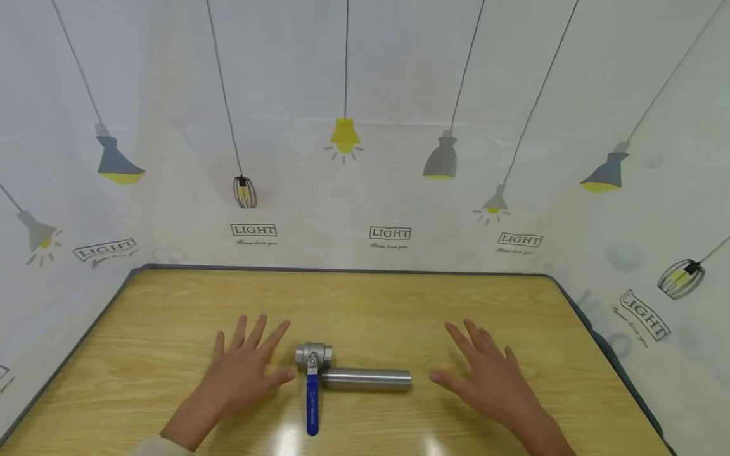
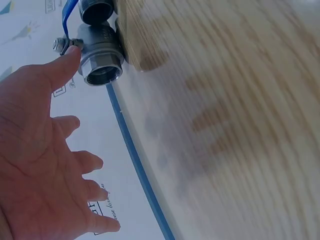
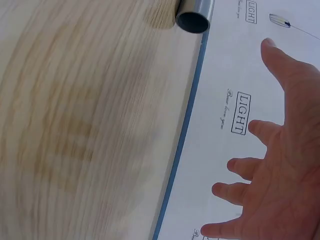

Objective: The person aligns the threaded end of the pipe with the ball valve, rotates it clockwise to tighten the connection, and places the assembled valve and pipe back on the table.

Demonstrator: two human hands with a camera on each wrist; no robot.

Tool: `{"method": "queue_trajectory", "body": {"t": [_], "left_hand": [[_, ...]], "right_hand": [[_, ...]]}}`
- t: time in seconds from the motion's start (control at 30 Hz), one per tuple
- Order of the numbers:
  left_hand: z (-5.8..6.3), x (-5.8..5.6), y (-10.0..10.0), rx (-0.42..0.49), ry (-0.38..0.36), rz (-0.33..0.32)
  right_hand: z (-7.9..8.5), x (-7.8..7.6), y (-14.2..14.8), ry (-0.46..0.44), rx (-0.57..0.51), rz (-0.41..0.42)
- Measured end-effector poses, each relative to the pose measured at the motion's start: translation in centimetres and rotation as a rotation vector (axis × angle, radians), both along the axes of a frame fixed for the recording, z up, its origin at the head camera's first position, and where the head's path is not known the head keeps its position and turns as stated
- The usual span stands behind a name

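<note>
A metal ball valve [image 1: 313, 355] with a blue lever handle [image 1: 312, 405] lies on the wooden table, its handle toward me. Just to its right is a steel pipe [image 1: 367, 380], lying crosswise; whether the two touch I cannot tell. My left hand [image 1: 242, 367] is spread to the left of the valve, thumb pointing at it, holding nothing. In the left wrist view the valve's open end [image 2: 102, 75] shows beyond the thumb. To the right of the pipe, my right hand [image 1: 493, 380] is spread too, with nothing in it. The pipe's hollow end [image 3: 193, 22] faces that side.
The wood-grain table [image 1: 353, 304] has a dark edge strip [image 1: 342, 271] along its back and sides. Behind and beside it hangs a white sheet [image 1: 308, 76] printed with lamps and the word LIGHT.
</note>
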State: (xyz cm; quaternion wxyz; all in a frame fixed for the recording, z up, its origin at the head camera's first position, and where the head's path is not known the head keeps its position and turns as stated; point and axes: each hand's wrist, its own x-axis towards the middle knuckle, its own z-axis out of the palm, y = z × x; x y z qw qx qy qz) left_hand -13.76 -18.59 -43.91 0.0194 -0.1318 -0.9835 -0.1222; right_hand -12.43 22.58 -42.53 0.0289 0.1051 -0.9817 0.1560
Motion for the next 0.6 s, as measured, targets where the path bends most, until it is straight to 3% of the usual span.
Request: {"method": "queue_trajectory", "body": {"t": [0.23,0.6], "left_hand": [[0.2,-0.4,1.0,-0.02,0.015,-0.034],[-0.2,-0.9,2.6,-0.002,-0.035,-0.072]], "right_hand": [[-0.2,-0.1,-1.6,-0.011,-0.025,0.022],[-0.6,-0.4,-3.5,-0.105,-0.034,0.065]]}}
